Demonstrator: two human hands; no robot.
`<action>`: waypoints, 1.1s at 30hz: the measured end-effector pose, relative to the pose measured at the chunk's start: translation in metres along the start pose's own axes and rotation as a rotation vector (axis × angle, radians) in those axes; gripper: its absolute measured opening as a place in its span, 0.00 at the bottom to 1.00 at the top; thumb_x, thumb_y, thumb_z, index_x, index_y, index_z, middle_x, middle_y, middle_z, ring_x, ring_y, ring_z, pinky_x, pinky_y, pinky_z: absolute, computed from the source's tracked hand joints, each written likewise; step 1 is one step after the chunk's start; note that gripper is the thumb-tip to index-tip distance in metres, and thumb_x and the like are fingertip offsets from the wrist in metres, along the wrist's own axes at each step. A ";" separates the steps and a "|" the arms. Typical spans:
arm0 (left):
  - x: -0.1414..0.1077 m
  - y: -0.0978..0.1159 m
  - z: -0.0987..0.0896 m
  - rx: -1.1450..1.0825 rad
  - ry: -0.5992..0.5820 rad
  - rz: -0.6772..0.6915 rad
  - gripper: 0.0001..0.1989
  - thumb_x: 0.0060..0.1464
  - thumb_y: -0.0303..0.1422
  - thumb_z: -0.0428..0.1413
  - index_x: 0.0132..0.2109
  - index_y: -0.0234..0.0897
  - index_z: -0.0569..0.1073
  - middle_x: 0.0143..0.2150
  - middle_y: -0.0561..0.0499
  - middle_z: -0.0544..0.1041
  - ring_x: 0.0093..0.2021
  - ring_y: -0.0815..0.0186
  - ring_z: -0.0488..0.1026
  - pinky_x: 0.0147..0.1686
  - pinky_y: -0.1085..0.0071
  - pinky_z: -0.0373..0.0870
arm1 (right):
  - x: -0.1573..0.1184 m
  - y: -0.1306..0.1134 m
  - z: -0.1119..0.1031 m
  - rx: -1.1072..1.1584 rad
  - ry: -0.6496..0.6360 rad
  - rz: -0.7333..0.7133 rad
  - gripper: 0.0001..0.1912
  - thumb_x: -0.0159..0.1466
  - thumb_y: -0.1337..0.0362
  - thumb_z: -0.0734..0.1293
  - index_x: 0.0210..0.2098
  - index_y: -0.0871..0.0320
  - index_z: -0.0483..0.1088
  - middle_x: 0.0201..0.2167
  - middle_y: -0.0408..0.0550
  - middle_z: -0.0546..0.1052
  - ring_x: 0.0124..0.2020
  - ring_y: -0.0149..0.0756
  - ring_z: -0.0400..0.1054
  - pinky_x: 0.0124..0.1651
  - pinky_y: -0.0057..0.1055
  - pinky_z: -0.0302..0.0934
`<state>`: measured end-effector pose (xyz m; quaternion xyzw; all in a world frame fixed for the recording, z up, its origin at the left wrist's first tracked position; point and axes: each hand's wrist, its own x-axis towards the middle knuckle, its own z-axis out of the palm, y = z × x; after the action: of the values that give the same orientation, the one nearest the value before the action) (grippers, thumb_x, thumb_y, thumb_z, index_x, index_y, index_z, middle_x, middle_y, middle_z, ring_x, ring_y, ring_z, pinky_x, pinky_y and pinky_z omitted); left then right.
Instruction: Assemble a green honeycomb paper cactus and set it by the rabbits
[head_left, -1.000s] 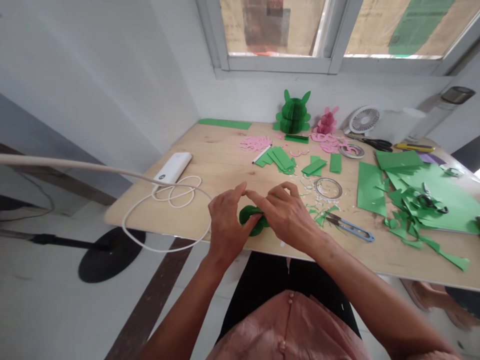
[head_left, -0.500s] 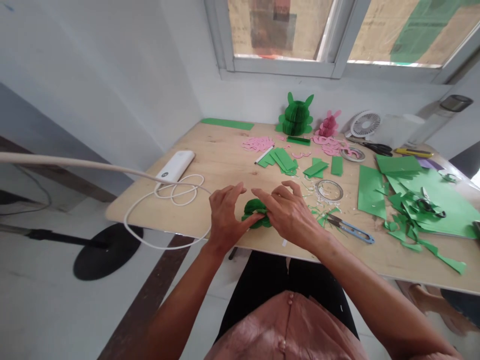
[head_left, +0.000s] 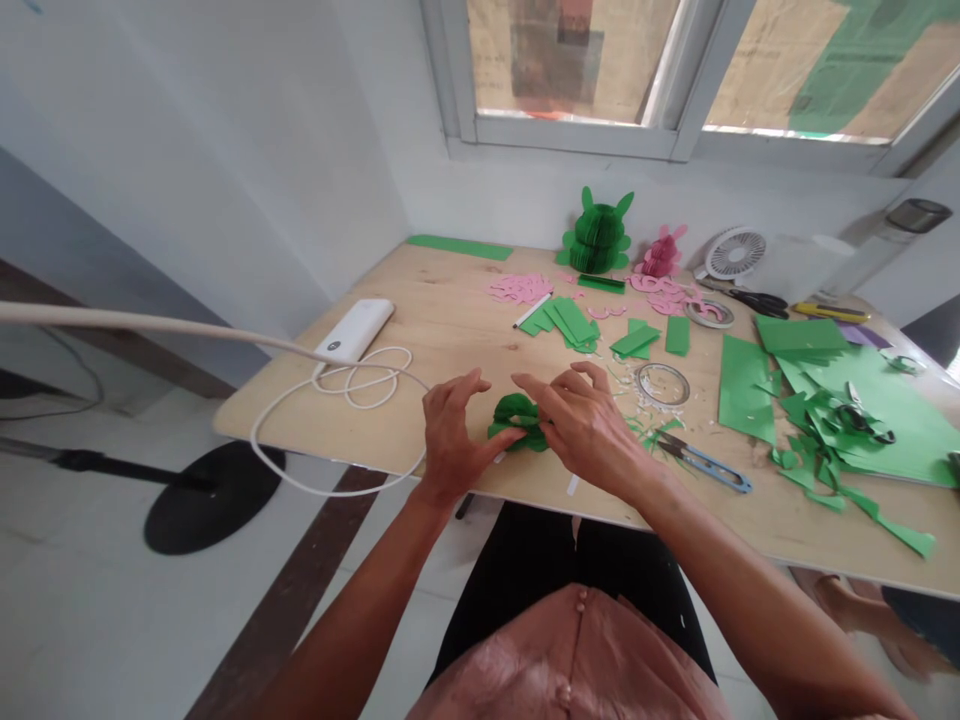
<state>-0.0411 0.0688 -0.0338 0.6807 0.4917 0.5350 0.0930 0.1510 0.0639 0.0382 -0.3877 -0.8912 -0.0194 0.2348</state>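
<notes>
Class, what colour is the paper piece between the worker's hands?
The paper piece is green, best seen in the head view.

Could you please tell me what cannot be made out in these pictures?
Head view, ruffled green paper piece: right end hidden behind the right hand.
Head view, beige cord: far end cut off by the left picture edge.
Head view, window covering: print too blurred to read.

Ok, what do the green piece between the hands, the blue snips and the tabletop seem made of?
Green piece: likely matte paper, from thin, curving edges. Snips: probably metal at the dull grey blade end; the blue could be plastic or paint. Tabletop: pale wood or veneer, since grain and knots show.
</notes>
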 end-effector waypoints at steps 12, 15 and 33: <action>-0.008 0.017 -0.012 -0.480 -0.234 -0.388 0.19 0.55 0.39 0.56 0.53 0.40 0.69 0.46 0.44 0.77 0.49 0.59 0.74 0.48 0.62 0.69 | 0.000 -0.001 -0.001 -0.072 -0.023 -0.021 0.25 0.62 0.77 0.58 0.59 0.60 0.62 0.31 0.49 0.76 0.42 0.41 0.65 0.58 0.46 0.47; -0.013 0.024 -0.014 -0.547 -0.221 -0.499 0.17 0.53 0.39 0.58 0.49 0.39 0.72 0.44 0.45 0.77 0.47 0.60 0.75 0.48 0.63 0.70 | -0.002 -0.003 -0.002 -0.101 -0.016 -0.016 0.25 0.62 0.77 0.59 0.58 0.60 0.63 0.32 0.50 0.76 0.43 0.42 0.65 0.59 0.46 0.46; -0.031 0.048 -0.008 -0.609 -0.227 -0.659 0.16 0.47 0.36 0.62 0.45 0.37 0.73 0.43 0.45 0.78 0.45 0.60 0.75 0.47 0.64 0.71 | -0.043 0.005 -0.001 -0.250 0.261 0.107 0.23 0.64 0.62 0.66 0.57 0.60 0.63 0.47 0.55 0.74 0.50 0.46 0.64 0.58 0.47 0.49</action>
<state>-0.0184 0.0179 -0.0186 0.4839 0.4890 0.5192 0.5072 0.1803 0.0375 0.0195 -0.4549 -0.8220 -0.1676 0.2990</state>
